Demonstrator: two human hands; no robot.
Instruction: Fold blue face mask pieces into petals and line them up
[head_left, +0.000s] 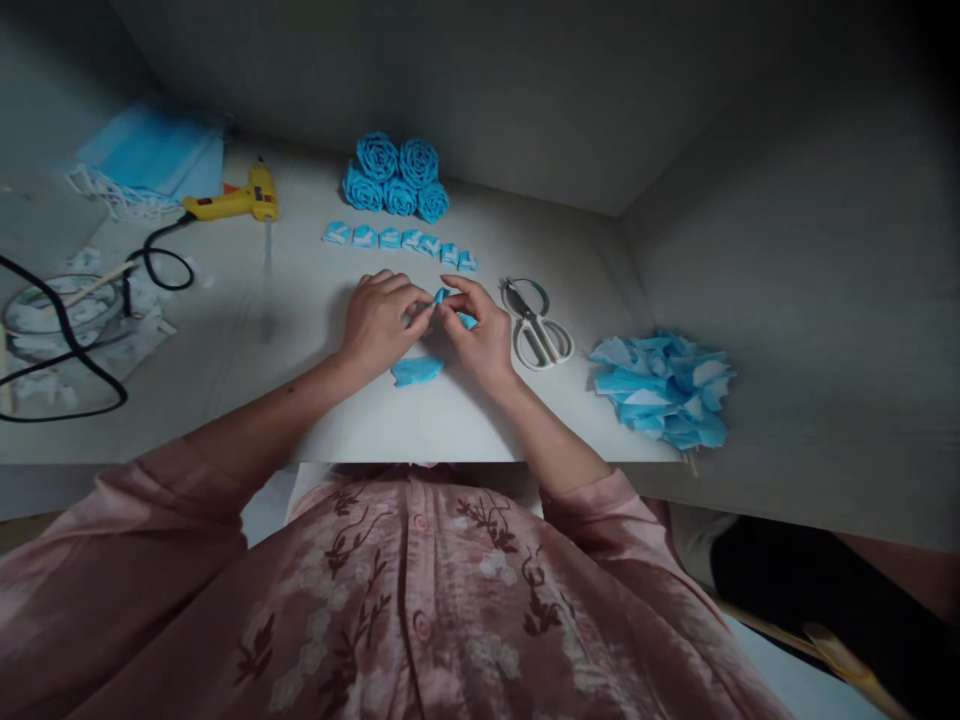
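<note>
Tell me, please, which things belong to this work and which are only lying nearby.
Probably the work: blue piece in left hand and right hand; loose blue piece; small blue pieces; blue rosettes.
Apparently only lying about: scissors; glue gun; bowl; blue-and-white stack; blue bundle.

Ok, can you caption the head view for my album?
Fingers pinch a small blue piece, with five blue rosettes beyond and white-handled scissors alongside.

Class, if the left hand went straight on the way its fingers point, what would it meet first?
The left hand would likely meet the right hand first, just across the small blue piece between them; exact depth is unclear.
</note>
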